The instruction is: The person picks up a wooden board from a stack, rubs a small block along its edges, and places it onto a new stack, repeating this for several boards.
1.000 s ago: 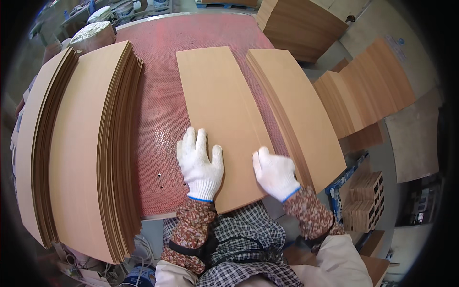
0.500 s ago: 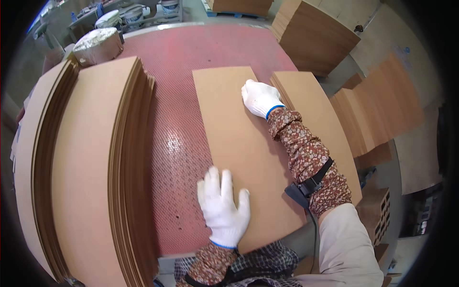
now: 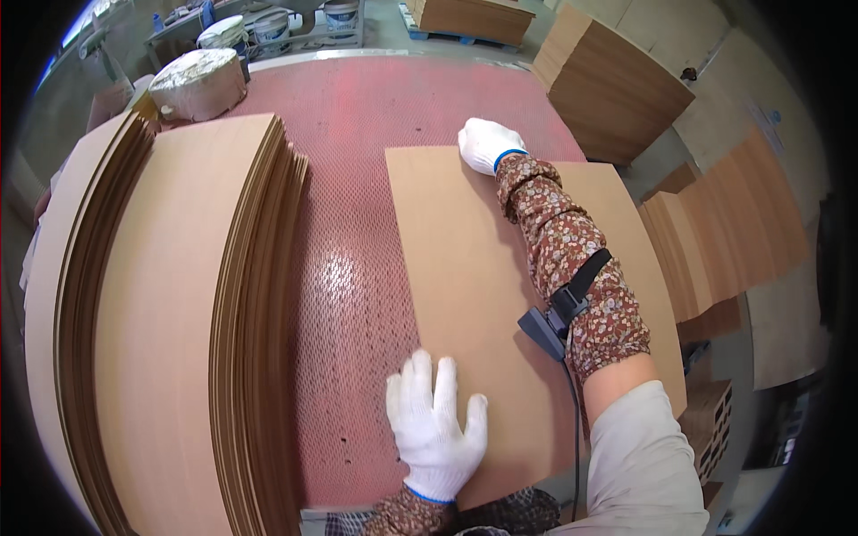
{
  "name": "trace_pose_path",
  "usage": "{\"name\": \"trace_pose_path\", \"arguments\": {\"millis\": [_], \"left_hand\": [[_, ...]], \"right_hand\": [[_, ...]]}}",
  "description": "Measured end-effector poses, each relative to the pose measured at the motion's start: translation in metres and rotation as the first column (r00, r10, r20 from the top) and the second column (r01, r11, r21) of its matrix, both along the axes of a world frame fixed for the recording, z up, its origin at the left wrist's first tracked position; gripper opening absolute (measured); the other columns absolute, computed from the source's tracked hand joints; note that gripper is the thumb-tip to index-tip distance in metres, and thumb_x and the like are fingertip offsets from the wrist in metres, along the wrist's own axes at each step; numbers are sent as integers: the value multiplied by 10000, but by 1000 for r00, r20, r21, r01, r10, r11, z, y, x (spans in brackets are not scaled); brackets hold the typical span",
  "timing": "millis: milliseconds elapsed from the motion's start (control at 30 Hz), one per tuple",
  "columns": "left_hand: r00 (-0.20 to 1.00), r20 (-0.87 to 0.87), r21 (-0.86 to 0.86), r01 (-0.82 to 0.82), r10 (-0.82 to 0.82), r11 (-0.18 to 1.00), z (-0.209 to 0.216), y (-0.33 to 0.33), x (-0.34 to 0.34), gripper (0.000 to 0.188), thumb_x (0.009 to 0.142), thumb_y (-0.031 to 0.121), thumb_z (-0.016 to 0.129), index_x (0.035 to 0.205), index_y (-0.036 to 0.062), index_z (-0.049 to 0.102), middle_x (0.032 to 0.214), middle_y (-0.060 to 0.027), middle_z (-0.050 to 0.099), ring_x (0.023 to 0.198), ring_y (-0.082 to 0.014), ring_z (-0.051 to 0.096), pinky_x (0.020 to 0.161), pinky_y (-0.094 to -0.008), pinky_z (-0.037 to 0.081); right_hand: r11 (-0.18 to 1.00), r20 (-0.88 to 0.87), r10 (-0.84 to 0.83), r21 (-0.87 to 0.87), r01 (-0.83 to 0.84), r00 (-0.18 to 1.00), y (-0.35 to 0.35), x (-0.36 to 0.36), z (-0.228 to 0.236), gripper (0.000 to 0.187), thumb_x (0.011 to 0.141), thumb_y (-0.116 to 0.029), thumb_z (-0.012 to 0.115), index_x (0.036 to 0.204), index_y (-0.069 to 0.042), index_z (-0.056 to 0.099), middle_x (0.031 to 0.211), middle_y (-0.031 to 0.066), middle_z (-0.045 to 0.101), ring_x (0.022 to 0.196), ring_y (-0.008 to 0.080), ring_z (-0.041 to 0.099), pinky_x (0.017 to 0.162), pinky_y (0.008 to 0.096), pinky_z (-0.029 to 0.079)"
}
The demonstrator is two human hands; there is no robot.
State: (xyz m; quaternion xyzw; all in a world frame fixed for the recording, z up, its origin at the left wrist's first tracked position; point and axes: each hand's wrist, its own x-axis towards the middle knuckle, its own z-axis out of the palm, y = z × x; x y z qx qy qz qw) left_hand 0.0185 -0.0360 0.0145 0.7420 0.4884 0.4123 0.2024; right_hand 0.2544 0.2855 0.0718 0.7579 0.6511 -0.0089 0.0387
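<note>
at the board's (image 3: 465, 295) near end, left hand (image 3: 438, 433), fingers spread; far end, right hand (image 3: 490, 146) curled, hold hidden: likely rubbing, next needing steady bracing!

Beyond the broad red-pink table with a mesh-textured top (image 3: 349, 201), which throws back a white glare (image 3: 335, 272), I see a grey floor (image 3: 384, 37), a grey metal rack (image 3: 302, 42) with white plastic buckets (image 3: 341, 16), and a low blue pallet (image 3: 447, 37).

My right hand (image 3: 491, 145) hides its own fingertips (curled, it seems); my sleeve (image 3: 556, 228) covers part of the board (image 3: 456, 259).
</note>
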Motion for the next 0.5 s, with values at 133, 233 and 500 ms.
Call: {"name": "trace_pose_path", "arguments": {"millis": [133, 233, 500], "left_hand": [[1000, -5, -42, -13, 13, 999, -3, 19, 2, 605, 746, 102, 829, 1303, -48, 645, 1401, -296, 576, 1167, -513, 571, 1044, -577, 470], [998, 3, 38, -58, 58, 998, -17, 32, 5, 585, 763, 106, 826, 1299, -51, 652, 1407, -302, 575, 1195, -507, 569, 1065, -576, 463], [994, -24, 44, -107, 108, 993, -33, 42, -7, 532, 849, 162, 797, 1323, -44, 669, 1454, -279, 577, 1318, -485, 533, 1162, -555, 424]], "right_hand": [[999, -22, -25, 37, 25, 999, -16, -5, -7, 365, 1002, -213, 538, 1202, -39, 788, 1239, 242, 761, 1160, 451, 735, 926, 589, 604], [998, 82, 63, -11, -63, 995, -52, -13, -7, 337, 1023, -198, 531, 1184, -63, 794, 1264, 217, 747, 1149, 426, 744, 886, 590, 616], [999, 135, 34, -19, -32, 990, -199, -51, -21, 241, 1046, -223, 529, 1139, -67, 687, 1062, 138, 762, 971, 353, 796, 688, 550, 624]]}}
